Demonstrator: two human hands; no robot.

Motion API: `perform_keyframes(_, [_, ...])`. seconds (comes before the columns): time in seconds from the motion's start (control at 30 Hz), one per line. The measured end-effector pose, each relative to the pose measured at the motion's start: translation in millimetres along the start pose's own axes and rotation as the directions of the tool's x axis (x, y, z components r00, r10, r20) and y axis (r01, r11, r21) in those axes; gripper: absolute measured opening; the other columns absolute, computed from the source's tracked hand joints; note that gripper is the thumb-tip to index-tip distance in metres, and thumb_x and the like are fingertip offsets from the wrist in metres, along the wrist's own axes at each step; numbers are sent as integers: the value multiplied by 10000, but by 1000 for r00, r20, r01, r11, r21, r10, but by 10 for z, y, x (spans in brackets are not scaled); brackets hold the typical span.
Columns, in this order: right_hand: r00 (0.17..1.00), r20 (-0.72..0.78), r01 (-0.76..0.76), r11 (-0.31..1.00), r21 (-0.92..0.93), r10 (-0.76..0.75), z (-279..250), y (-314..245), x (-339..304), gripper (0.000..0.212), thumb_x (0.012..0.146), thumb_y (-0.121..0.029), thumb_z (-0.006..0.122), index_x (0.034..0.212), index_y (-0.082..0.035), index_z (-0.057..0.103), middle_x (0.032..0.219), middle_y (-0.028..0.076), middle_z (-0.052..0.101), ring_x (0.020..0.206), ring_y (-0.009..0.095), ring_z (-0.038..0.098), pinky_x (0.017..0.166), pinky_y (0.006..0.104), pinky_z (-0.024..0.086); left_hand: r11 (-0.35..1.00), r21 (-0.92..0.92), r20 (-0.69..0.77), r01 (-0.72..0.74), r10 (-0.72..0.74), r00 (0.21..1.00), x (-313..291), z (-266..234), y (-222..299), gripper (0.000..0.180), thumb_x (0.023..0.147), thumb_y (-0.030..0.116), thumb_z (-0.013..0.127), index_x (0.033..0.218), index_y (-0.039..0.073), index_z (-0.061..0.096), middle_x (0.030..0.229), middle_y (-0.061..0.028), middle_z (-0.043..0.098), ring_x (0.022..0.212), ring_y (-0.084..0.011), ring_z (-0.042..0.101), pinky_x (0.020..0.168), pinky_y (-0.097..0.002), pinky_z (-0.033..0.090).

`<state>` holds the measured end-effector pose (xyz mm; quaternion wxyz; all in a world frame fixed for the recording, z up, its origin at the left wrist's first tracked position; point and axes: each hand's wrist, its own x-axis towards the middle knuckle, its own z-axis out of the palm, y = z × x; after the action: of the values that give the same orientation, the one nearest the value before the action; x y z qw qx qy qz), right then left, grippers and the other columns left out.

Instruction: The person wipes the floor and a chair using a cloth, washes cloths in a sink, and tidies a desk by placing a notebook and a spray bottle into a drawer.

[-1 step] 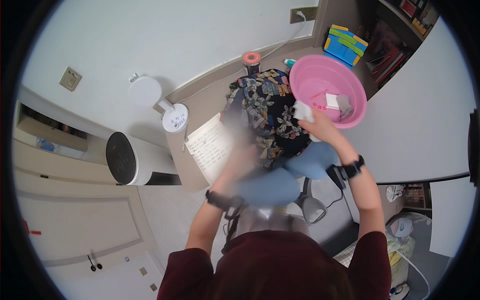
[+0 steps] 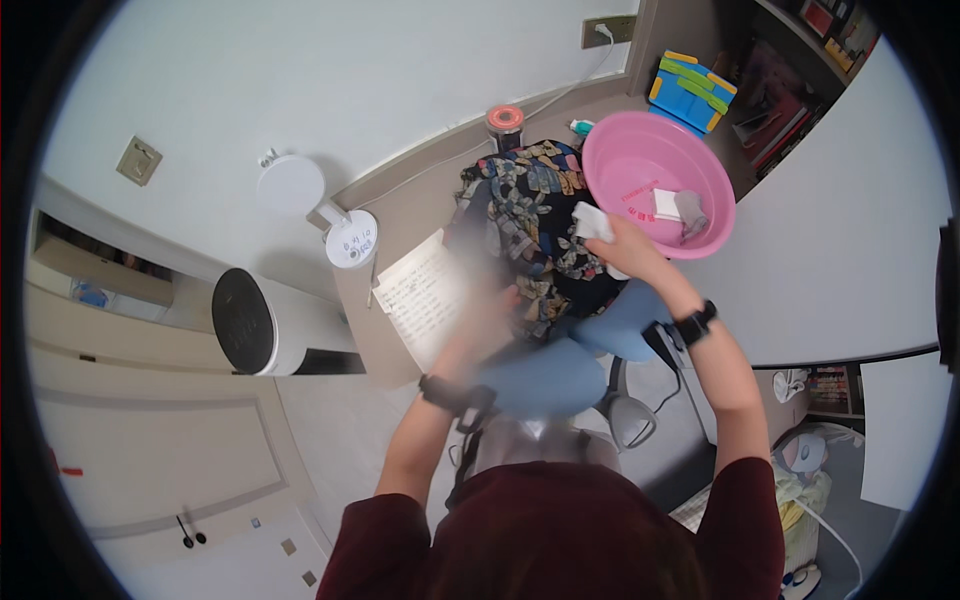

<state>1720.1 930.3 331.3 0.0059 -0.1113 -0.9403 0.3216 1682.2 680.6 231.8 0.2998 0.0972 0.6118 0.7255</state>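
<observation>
A small white cloth point(image 2: 592, 222) is gripped in the closed fingers of my right hand point(image 2: 632, 252), over the right side of a dark, floral-patterned fabric heap point(image 2: 545, 185). Just beyond that hand stands a pink basin point(image 2: 605, 150), holding a white piece point(image 2: 665, 205) and a grey cloth point(image 2: 691, 214). My left hand point(image 2: 488, 312) is at the near left edge of the patterned fabric, beside an open handwritten notebook point(image 2: 408, 295). Blur smears its fingers, so I cannot tell whether it holds anything.
A white lamp point(image 2: 350, 238) stands on the desk's left, behind the notebook. Against the wall is a red-topped canister point(image 2: 506, 128). A blue and green stand point(image 2: 692, 92) sits behind the basin. Left of the desk rises a white cylinder with a black top point(image 2: 245, 322).
My right hand has shifted slightly left with the white cloth. My left hand stays blurred in about the same place.
</observation>
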Motion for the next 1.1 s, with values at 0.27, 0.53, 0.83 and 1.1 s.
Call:
perform_keyframes(0.27, [998,56,-49,887,459,27,1294,882,979,733,608,-357,777,1180,-6,482,1153,144,547,1060,231,525,884,324,407,930,-182,-17,319,-327,945,787,-216,-576,635,800,153,602,1264,61,177,1028,-130,550,714,-185,641,331,-228,337])
perform_keyframes(0.53, [966,160,-258,772,580,203,1527,-166,423,482,754,-33,606,1205,-23,438,985,20,565,869,99,530,746,249,443,896,-359,170,262,-214,962,969,-241,-327,466,802,414,614,1024,34,459,692,-29,549,472,-76,466,353,-206,316])
perform_keyframes(0.83, [954,-276,142,987,70,-118,535,-1520,-737,294,651,-28,658,928,-7,562,932,75,557,759,163,566,647,258,445,910,-287,569,298,-88,818,36,-67,762,359,804,408,615,705,65,574,582,3,490,502,-79,432,449,-217,300])
perform_keyframes(1.1, [699,-642,389,921,-28,-315,167,-1027,-1946,393,700,-93,645,1068,-17,532,1191,170,508,943,182,566,793,316,466,985,156,61,73,-83,995,-714,-112,1272,475,754,537,586,644,75,580,590,-6,527,536,-121,489,523,-266,386])
